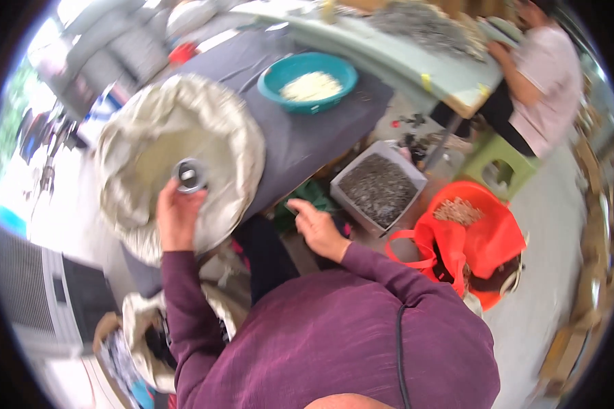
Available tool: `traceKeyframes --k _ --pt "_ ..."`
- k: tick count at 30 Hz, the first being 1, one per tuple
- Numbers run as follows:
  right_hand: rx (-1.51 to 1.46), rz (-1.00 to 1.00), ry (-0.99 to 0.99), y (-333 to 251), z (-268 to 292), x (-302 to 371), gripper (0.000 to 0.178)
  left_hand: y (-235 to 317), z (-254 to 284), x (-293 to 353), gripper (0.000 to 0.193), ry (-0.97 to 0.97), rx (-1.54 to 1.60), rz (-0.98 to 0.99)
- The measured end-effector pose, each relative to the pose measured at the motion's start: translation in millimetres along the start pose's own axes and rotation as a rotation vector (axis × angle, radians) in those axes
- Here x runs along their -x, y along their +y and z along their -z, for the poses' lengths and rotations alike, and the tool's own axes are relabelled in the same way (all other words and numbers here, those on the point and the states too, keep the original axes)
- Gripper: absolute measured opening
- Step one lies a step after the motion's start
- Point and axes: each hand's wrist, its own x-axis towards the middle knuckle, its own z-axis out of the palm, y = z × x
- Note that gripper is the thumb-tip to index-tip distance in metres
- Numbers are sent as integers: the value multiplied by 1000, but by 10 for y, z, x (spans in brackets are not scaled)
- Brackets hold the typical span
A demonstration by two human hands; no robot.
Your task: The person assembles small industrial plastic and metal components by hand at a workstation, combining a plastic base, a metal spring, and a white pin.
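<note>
My left hand grips a small round metal cup by its near side, above the opening of a large off-white woven sack. Something whitish shows inside the cup. Pale material lines the bottom of the sack, too blurred to name. My right hand hovers before my lap, left of a grey square bin of small dark pieces. Its index finger points out to the left and the other fingers are loosely bent. I see nothing plainly held in it.
A teal basin of pale pieces stands on the dark-covered table. At right are a red bag with light-brown pieces and a green stool, where a person sits at another table. Another sack stands at lower left.
</note>
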Motion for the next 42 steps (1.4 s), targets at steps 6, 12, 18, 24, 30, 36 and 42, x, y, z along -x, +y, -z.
traceKeyframes --k 6,12,18,24,30,36,42 --pt "-510 -205 -269 -842 -76 -356 28 -587 -310 772 35 -82 79 152" --pt "-563 -318 -408 -874 -191 -327 21 -683 -278 1043 28 -23 13 154" --pt "-132 49 -166 -1034 -186 -203 23 -605 -356 1158 20 76 -33 114" --pt "191 430 -393 -1104 -40 -230 44 -619 -402 1180 18 195 -183 -39" --pt "295 411 -405 -1199 -34 -236 52 -560 -444 1195 16 209 -287 -111" --pt "369 406 -457 -1271 3 -281 48 -546 -390 1201 9 136 -375 -171" --pt "548 470 -595 -1402 54 -435 40 -538 -310 1171 10 99 -709 -333"
